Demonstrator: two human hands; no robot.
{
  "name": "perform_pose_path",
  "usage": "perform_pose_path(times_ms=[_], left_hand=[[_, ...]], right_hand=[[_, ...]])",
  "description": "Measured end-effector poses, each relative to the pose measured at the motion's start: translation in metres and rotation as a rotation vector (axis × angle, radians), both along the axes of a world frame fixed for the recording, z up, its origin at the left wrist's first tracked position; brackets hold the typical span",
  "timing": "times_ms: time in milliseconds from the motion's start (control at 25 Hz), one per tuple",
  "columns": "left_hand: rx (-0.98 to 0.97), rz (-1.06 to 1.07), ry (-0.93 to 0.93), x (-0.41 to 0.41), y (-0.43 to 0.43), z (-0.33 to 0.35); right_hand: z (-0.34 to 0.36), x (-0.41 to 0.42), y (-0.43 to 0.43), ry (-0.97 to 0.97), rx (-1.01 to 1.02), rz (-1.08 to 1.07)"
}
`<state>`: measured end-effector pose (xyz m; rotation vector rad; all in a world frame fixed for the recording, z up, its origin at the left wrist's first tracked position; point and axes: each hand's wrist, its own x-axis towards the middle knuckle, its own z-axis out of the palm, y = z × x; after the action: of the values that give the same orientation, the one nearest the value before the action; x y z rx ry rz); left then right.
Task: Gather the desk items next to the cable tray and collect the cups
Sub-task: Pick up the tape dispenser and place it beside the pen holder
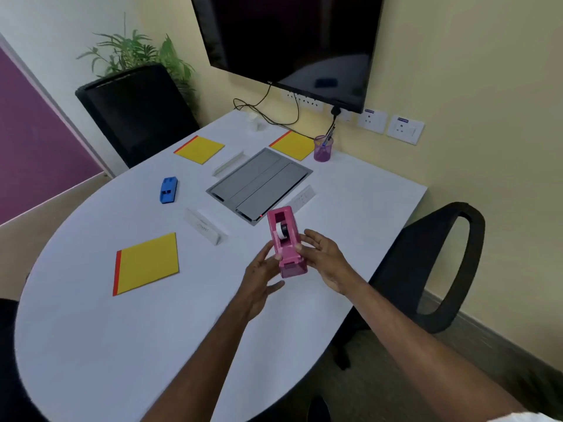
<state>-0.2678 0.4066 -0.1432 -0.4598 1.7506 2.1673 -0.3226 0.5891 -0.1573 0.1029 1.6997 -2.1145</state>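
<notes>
A pink tape dispenser (286,242) is held above the white table (91,345), just in front of the grey cable tray (259,182). My left hand (262,281) holds its left side and my right hand (326,260) holds its right side, thumb on top. A blue stapler (168,190) lies left of the tray. Three yellow notepads lie around: near left (147,263), far left (199,149), far right (292,145). A purple pen cup (323,148) stands right of the far pad. A small white cup (254,121) sits at the table's far edge.
White name plates lie near the tray at left front (205,229), behind (228,162) and right (301,199). Black chairs stand at far left (137,117) and right (432,266). A wall screen (289,41) hangs above, with cables (265,111) trailing onto the table.
</notes>
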Motion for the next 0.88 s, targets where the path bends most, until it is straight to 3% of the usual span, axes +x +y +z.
perform_pose_path(times_ms=[480,880], left_hand=[[-0.056,-0.205,0.065,-0.055,-0.009,0.006],[-0.111,-0.289,0.012,-0.110,-0.005,-0.008]], right_hand=[[0.015,-0.018,0.028,-0.069,-0.011,0.048],[0.001,-0.059,0.034,-0.146,0.000,0.019]])
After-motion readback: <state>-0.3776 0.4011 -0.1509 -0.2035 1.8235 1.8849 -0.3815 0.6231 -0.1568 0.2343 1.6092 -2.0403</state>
